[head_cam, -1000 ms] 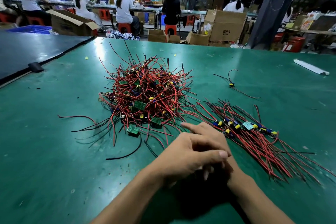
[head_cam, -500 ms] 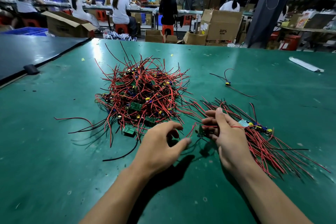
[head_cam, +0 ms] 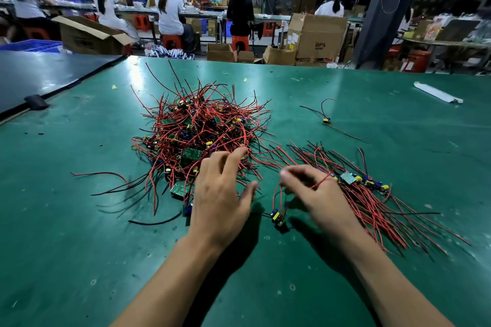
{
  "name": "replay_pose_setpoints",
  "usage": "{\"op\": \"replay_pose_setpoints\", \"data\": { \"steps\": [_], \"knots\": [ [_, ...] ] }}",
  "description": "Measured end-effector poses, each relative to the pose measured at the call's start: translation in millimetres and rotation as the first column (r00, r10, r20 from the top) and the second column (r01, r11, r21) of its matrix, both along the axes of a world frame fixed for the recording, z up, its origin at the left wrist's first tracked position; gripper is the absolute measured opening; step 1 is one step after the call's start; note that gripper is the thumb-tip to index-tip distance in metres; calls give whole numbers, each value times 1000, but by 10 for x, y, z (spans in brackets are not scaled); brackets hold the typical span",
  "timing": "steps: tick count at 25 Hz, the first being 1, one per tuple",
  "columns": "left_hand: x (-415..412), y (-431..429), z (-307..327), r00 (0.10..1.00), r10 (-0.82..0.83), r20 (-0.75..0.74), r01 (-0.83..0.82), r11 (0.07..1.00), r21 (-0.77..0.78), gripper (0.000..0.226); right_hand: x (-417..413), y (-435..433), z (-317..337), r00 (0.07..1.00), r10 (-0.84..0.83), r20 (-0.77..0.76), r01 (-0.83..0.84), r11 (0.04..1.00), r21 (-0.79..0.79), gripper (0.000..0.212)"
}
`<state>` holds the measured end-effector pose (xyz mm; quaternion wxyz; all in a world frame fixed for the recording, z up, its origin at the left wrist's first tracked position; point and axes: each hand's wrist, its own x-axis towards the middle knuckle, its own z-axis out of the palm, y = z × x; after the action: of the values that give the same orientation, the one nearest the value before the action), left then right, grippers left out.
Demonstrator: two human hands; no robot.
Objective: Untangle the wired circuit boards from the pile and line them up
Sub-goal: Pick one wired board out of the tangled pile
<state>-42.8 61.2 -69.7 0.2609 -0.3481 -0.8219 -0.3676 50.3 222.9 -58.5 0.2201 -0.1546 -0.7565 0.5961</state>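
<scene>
A tangled pile of wired circuit boards (head_cam: 198,133), red and black leads with small green boards, lies mid-table. My left hand (head_cam: 220,191) reaches over its near edge, fingers spread and straight, fingertips touching the wires. My right hand (head_cam: 313,191) pinches the red leads of one small circuit board (head_cam: 276,216), which dangles just above the green table (head_cam: 79,247) between my hands. To the right lies a row of lined-up boards (head_cam: 356,180) with their leads fanned toward the near right.
One lone wired board (head_cam: 326,121) lies apart at the back right. A white strip (head_cam: 437,91) rests near the far right edge. A black mat (head_cam: 47,74) with a dark clip (head_cam: 36,102) borders the left. Workers and cardboard boxes stand beyond the table.
My hands separated from a clasp. The left hand moved forward onto the pile and spread. The right hand lifted one board by its leads, and it now hangs between the hands.
</scene>
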Motion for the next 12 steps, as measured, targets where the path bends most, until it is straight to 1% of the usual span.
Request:
{"op": "replay_pose_setpoints", "data": {
  "steps": [1, 2, 3, 4, 5, 6, 7, 8, 10, 11, 12],
  "knots": [
    [14, 3, -15, 999, -27, -18, 27, 1000, -6, 47, 20, -14, -24, 996, 43, 74, -59, 972, 226, 20],
    [14, -5, -33, 999, -46, -20, 46, 999, -10, 40, 30, -21, -54, 984, 69, 162, -128, 914, 386, 30],
    [11, -18, -49, 999, -53, 1, 53, 999, -4, 35, 38, -20, -79, 968, 76, 241, -185, 860, 475, 41],
    [7, -33, -60, 998, -50, 32, 49, 999, 10, 32, 41, -23, -96, 953, 77, 293, -223, 833, 506, 47],
    [5, -44, -62, 998, -33, 50, 32, 999, 29, 31, 44, -27, -105, 950, 88, 301, -234, 836, 496, 43],
    [6, -50, -54, 999, -6, 44, 4, 999, 51, 30, 36, -31, -113, 960, 103, 262, -216, 865, 452, 32],
    [12, -51, -32, 1000, 25, 17, -27, 997, 76, 29, 24, -29, -122, 977, 105, 186, -169, 911, 375, 23],
    [25, -46, 3, 998, 47, -29, -44, 993, 110, 26, 12, -22, -127, 992, 76, 105, -103, 953, 285, 21],
    [72, -30, 73, 990, 23, -142, 2, 984, 177, 16, -17, 18, -111, 999, -38, -25, 40, 993, 109, 27],
    [104, -23, 94, 983, -36, -180, 70, 980, 188, 11, -34, 43, -95, 993, -85, -81, 86, 996, 17, 32],
    [152, -19, 104, 976, -116, -182, 150, 972, 183, 10, -51, 61, -80, 984, -118, -133, 107, 991, -86, 39]
  ]
}}
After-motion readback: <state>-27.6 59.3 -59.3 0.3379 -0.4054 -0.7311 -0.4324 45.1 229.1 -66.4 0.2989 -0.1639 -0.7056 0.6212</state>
